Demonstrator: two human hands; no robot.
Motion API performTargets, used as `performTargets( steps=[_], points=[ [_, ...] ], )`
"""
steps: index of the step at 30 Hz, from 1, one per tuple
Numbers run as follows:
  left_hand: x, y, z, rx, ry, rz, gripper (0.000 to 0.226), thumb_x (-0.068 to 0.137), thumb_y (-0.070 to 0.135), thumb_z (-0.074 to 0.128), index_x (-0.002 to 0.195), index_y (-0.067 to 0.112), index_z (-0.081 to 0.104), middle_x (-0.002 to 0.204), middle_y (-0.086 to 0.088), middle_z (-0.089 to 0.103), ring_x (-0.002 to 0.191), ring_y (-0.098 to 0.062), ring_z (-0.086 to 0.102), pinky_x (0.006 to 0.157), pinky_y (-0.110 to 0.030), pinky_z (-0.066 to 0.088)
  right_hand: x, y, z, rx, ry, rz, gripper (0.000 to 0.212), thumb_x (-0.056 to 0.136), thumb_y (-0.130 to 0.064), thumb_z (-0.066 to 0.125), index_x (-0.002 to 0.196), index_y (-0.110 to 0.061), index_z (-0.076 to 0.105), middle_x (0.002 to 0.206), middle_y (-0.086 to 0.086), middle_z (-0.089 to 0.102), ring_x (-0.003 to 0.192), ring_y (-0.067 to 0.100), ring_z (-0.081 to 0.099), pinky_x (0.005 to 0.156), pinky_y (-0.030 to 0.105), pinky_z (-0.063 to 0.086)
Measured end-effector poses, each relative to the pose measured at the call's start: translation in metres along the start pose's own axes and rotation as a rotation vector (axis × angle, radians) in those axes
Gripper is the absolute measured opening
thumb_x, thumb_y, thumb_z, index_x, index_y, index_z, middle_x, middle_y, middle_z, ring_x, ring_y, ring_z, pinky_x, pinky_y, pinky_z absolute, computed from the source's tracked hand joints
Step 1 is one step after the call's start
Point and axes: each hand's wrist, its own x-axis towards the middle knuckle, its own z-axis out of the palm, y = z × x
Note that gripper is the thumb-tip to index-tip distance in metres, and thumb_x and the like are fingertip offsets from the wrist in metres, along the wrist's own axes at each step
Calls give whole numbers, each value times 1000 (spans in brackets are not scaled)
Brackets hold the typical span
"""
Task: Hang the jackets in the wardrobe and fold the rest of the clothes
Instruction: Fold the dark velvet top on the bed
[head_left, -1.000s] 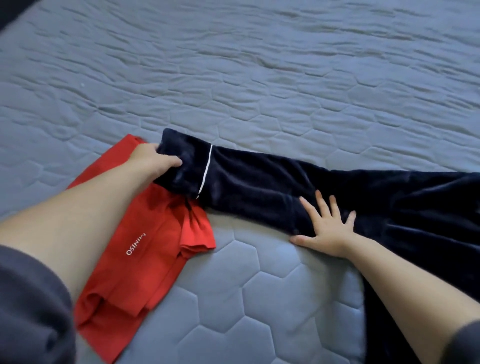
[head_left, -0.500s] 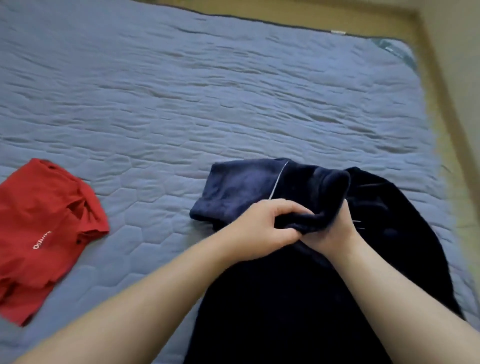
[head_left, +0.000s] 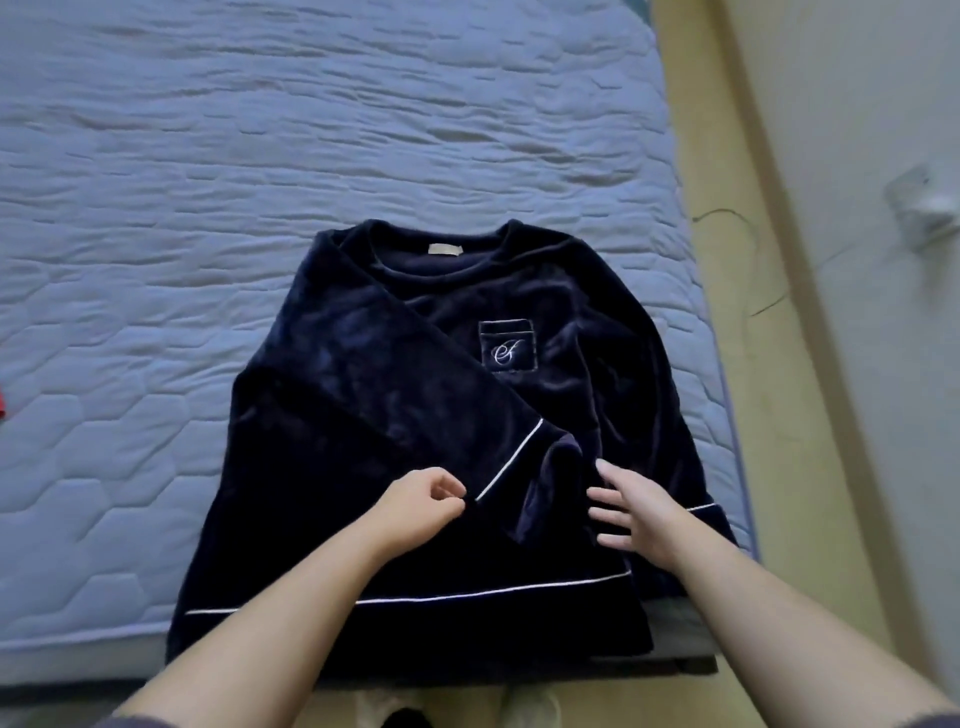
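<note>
Two hands are in play, both bare, and one navy top (head_left: 597, 374) lies front-up on the bed (head_left: 260, 156), its hem at the near edge closest to us. We count three lines of white trim: one along the hem (head_left: 493, 592) and one on each of two cuffs.

Just past the hem, our left hand (head_left: 421, 501) is curled, thumb and fingertips pinching the edge of a sleeve (head_left: 395, 374) right where its white cuff line ends. That sleeve is folded slantwise across the chest, shoulder far left, cuff near the middle. Our right hand (head_left: 634, 512) sits just beside that cuff with its fingers spread wide and straight, over the front of the top and holding nothing. The second sleeve runs down the right side, its cuff beside our right wrist.

Moving up, there is one chest pocket (head_left: 506, 345), outlined in pale stitching, with a single curly embroidered letter that we cannot read for sure. Further on, inside the round neck, we find one small pale tag (head_left: 444, 250); any writing on it is too small to tell.

Beyond lies the blue quilted cover. One sliver of red cloth (head_left: 1, 405) peeks in at the far left edge. Off to the right, one thin dark cable (head_left: 737, 244) trails on the yellowish floor (head_left: 727, 364).
</note>
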Motion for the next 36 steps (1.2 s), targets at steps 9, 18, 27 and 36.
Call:
performTargets(
  steps=[9, 18, 27, 36],
  points=[
    [50, -56, -3, 37, 106, -240, 26, 87, 23, 61, 112, 22, 54, 103, 4, 61, 91, -14, 59, 80, -25, 44, 52, 6, 26, -315, 198, -151, 75, 79, -32, 69, 143, -24, 30, 122, 2, 55, 105, 21, 58, 90, 35, 48],
    [43, -29, 11, 214, 43, -256, 20, 88, 21, 54, 107, 18, 58, 112, -1, 63, 99, -17, 57, 85, -26, 43, 53, 6, -27, -583, 633, -124, 46, 85, -15, 53, 130, -19, 43, 134, 9, 43, 117, 30, 48, 93, 40, 43],
    [86, 71, 104, 701, 148, -23, 79, 92, 44, 53, 151, 32, 2, 159, -7, -14, 145, -37, 5, 106, -51, 32, 105, -3, -102, -653, 377, -126, 67, 78, -23, 69, 136, -13, 38, 127, 12, 57, 116, 32, 54, 98, 41, 44],
    [81, 111, 148, 742, -55, -386, 63, 95, 33, 48, 150, 34, 17, 159, -13, -12, 143, -36, 15, 105, -46, 37, 85, -87, -246, -732, 403, -338, 11, 81, -14, 60, 92, -14, 59, 97, 14, 67, 92, 30, 63, 77, 34, 47]
  ],
)
